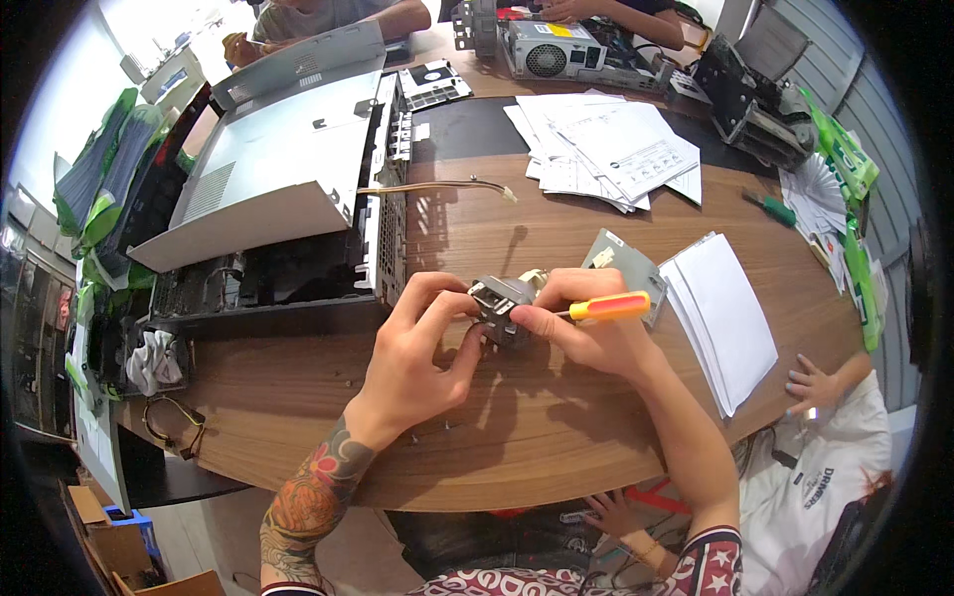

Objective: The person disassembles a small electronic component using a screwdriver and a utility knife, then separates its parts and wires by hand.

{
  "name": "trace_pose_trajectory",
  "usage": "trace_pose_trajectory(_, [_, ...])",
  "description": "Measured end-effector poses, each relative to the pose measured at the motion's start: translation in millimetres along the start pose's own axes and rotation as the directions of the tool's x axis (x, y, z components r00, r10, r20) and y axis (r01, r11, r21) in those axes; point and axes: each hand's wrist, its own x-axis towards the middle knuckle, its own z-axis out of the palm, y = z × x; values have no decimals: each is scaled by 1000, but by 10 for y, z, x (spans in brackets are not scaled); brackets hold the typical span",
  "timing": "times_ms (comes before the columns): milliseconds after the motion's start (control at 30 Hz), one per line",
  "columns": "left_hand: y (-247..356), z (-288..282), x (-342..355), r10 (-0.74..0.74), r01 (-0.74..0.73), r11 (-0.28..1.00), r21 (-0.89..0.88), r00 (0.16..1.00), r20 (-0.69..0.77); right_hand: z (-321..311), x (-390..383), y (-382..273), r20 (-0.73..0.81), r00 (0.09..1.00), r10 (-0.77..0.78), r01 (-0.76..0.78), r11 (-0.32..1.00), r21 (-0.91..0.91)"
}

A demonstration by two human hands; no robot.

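Near the middle of the table, a small dark grey boxy part (497, 298) with a slotted metal top is gripped at its left side by my left hand (422, 348), fingers and thumb closed on it. My right hand (596, 333) is closed around a screwdriver (611, 306) with a yellow and red handle, its shaft pointing left toward the part. The right thumb touches the part's right side; the screwdriver's tip is hidden. A cream-coloured piece (535, 278) shows behind the part. Just beyond my right hand lies a grey plate (626, 260) with a white connector.
An opened computer case (288, 149) fills the left side, with a cable (437, 186) reaching out. Paper sheets (616, 144) and a white stack (720, 313) lie right. Small screws (445, 424) sit near the front. Another person's hand (813, 385) rests at the right edge.
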Motion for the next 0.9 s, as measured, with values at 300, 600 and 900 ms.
trace_pose_trajectory(300, [-8, -12, 3, 13, -13, 1000, 2, 1000, 15, -13, 8, 11, -123, 989, 86, -64, 982, 177])
trace_pose_trajectory(600, [-6, 4, 4, 24, -24, 1000, 18, 1000, 15, -17, 11, -95, 27, 994, 109, -110, 993, 39])
trace_pose_trajectory(900, [-11, -3, 21, 64, -65, 997, 46, 998, 29, -12, 9, -79, -1, 997, 83, -83, 996, 17])
